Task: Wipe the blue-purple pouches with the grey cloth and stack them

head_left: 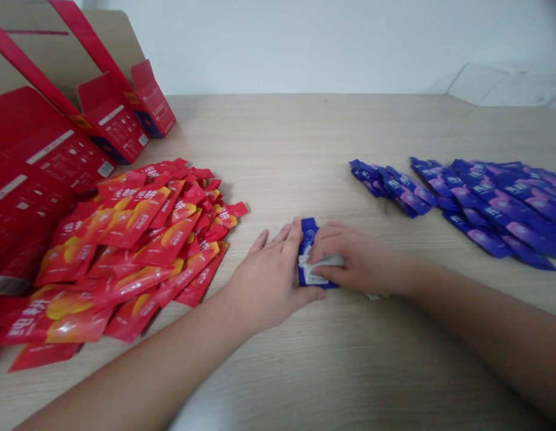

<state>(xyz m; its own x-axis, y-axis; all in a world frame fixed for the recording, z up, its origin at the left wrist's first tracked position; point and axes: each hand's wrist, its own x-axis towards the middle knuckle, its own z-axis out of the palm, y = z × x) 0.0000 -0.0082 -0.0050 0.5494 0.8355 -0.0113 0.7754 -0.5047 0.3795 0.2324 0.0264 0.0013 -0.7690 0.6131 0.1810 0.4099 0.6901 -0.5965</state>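
One blue packet [308, 227] lies on the table in front of me, partly covered by my hands. My left hand [271, 278] rests flat along its left edge, fingers stretched out and thumb at the lower edge. My right hand [356, 254] is on the packet from the right, its fingers closed on a crumpled white tissue [329, 261] pressed against the packet's face. Another pale scrap [374, 296] shows under the right hand's heel; what it is I cannot make out.
A heap of red packets [143, 251] covers the left side, beside red printed boxes [118, 129] with open flaps. To the right lie a small group of blue-purple packets [397, 185] and a larger pile [497, 200]. A white wall [304, 48] stands behind the wooden table [278, 143].
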